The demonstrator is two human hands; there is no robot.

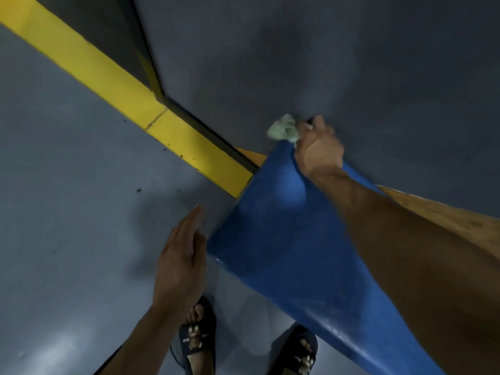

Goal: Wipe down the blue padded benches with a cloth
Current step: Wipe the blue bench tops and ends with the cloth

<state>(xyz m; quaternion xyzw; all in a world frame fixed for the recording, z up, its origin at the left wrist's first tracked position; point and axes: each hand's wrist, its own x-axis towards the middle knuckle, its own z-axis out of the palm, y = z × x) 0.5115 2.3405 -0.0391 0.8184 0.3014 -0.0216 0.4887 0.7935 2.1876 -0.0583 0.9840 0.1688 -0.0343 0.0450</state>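
Right hand (319,147) grips crumpled pale green cloth (282,129) at far corner of blue padded bench (284,239); left hand (180,255) fingers straight, holding nothing.

1. The blue bench pad (292,239) looks like smooth vinyl, faintly glossy.
2. Rough bare wood (446,212) edges it at right.
3. The cloth (282,128) is soft, crumpled fabric.
4. The floor (67,185) looks matt.

A gym-like hall: blue padded bench (284,239) against a grey wall (351,63), yellow-striped (89,66) grey floor (67,198).
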